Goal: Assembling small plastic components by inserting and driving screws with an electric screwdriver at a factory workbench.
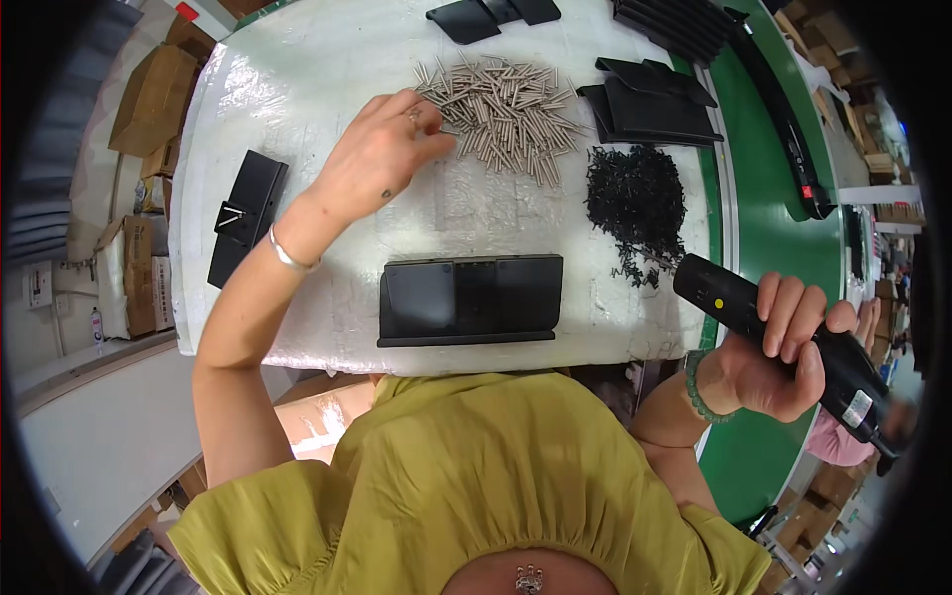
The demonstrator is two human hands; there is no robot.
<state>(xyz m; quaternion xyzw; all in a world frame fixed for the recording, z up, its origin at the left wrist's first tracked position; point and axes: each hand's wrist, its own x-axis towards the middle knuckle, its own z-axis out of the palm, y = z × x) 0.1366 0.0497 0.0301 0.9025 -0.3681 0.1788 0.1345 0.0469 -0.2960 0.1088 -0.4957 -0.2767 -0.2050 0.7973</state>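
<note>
My left hand (392,144) reaches to the left edge of a heap of short silver metal pins (511,114). Its fingers are curled and drawn together; what is between the fingertips is too small to make out. A black electric screwdriver (729,297) is gripped in my right hand (783,357), its bit pointing left at the near edge of a pile of small black screws (635,193). In front of my body a flat, glossy black plastic part (471,302) lies on the white-covered work surface (327,109), with neither hand touching it.
Far left lies another black part (248,213) with small silver pins on it. More black parts (659,104) rest at the back right, beside a black stack (679,25). A green bench (759,426) runs along the right. Cardboard boxes (154,99) stand to the left.
</note>
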